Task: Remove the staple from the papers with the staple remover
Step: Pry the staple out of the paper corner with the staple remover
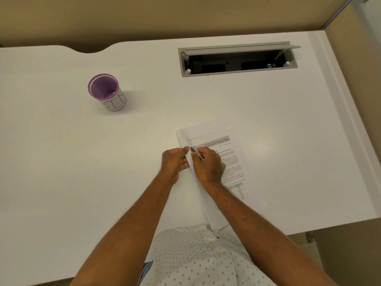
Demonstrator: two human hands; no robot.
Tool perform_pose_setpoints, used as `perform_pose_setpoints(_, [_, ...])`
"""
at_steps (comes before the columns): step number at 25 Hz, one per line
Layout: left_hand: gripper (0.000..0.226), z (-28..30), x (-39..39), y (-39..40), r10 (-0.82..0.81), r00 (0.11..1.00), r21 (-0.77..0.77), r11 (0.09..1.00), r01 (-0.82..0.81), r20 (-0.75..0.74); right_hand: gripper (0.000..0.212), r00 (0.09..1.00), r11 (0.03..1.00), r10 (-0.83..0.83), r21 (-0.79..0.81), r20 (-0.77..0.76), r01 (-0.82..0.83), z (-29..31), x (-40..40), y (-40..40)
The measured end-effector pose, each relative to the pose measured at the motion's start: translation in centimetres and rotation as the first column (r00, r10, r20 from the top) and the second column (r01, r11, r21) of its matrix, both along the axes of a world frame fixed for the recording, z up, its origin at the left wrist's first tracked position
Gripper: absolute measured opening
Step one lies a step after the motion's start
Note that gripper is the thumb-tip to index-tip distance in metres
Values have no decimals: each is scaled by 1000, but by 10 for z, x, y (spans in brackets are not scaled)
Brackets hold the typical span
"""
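A stack of printed papers (pixel 218 141) lies slightly turned on the white desk (pixel 61 153), in front of me and a little right of centre. My right hand (pixel 208 166) grips a thin metal staple remover (pixel 195 153), whose tip rests on the top sheet near the left margin. My left hand (pixel 174 162) presses on the papers' left edge, its thumb close beside the tool's tip. The staple itself is too small to make out.
A purple mesh cup (pixel 106 91) with a paper label reading "BIN" stands at the left back of the desk. An open grey cable tray (pixel 239 58) is set into the desk at the back right. Beige partition walls enclose the desk.
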State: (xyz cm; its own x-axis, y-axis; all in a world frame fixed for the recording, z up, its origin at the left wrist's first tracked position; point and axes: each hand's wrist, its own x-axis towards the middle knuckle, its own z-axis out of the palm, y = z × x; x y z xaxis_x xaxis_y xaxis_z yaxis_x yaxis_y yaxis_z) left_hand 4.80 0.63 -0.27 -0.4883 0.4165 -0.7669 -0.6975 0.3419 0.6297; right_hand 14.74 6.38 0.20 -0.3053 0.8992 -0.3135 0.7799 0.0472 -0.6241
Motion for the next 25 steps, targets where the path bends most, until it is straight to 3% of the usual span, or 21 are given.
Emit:
perform_pose_setpoints(15, [18, -2, 1, -2, 8, 1000, 18, 1000, -8, -6, 27, 1000, 1000, -25, -16, 10, 25, -5, -4, 4])
perform_pose_setpoints(19, [23, -3, 2, -1, 1, 1000, 0, 1000, -1, -25, 39, 989, 959, -93, -278, -112, 59, 4, 2, 21])
perform_pose_setpoints(21, [27, -4, 1, 1, -21, 998, -25, 1000, 19, -54, 29, 971, 915, -141, -400, -192, 53, 12, 9, 33])
perform_pose_setpoints(25, [34, -5, -2, 4, -99, 983, -78, 993, 87, -154, 23, 961, 841, -204, -535, -185, 76, 20, 22, 45])
